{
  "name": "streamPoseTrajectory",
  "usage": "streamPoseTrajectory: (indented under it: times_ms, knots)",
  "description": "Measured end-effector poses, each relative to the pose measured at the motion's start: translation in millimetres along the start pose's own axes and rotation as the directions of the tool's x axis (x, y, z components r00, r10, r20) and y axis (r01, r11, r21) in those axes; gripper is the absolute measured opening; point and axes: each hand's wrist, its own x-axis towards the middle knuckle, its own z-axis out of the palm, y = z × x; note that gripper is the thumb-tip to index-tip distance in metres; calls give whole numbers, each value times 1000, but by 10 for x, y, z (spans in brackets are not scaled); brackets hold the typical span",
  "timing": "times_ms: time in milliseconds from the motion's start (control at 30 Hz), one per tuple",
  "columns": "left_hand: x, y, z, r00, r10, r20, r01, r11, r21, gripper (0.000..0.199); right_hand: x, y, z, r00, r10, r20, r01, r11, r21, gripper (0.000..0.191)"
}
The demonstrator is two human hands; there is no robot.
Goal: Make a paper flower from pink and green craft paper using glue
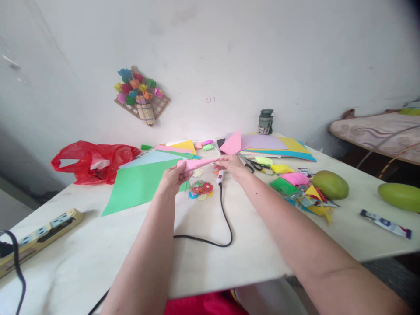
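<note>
A narrow folded piece of pink paper (198, 164) is stretched level between my hands, above the table. My left hand (173, 176) is closed on its wider left end, and my right hand (233, 165) pinches the thin right tip. Just below the paper, a white corded tool with a red switch (221, 176) lies on the table; its front end is hidden. Colourful paper flower pieces (201, 188) are piled beneath it. Scissors (252, 164) with dark handles rest beside my right wrist.
Green paper sheets (138, 186) and a red plastic bag (88, 159) lie left, a power strip (49, 232) nearer. Paper scraps (315, 201), green fruit (330, 184) and a tube (385, 224) lie right. A black cord (226, 214) loops across the table. A bottle (265, 121) stands behind.
</note>
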Motion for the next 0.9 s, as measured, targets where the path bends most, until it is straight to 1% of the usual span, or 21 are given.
streamPoseTrajectory:
  times_ms: [200,400,567,633,733,833,900]
  knots:
    - [20,-38,-1,997,74,35,-74,997,7,20,15,12,0,1000,19,-19,-19,1000,2,15]
    - [14,-50,15,989,147,25,-148,988,38,26,-28,-51,57,997,-6,-74,-3,993,-114,16]
    - [-29,-23,68,981,195,12,-196,979,63,29,20,-13,85,989,61,-138,-72,994,-80,14]
    - [-38,-5,70,976,219,-6,-219,974,51,30,74,38,48,977,81,-198,-104,988,-110,13]
    - [-35,16,47,969,246,-29,-245,969,19,29,153,102,-48,952,78,-294,-137,973,-187,12]
    - [-27,17,20,973,228,-26,-228,974,9,27,193,117,-139,939,14,-343,-100,967,-233,8]
    - [-24,11,11,979,203,-32,-203,979,15,26,196,107,-176,934,-33,-355,-75,955,-287,8]
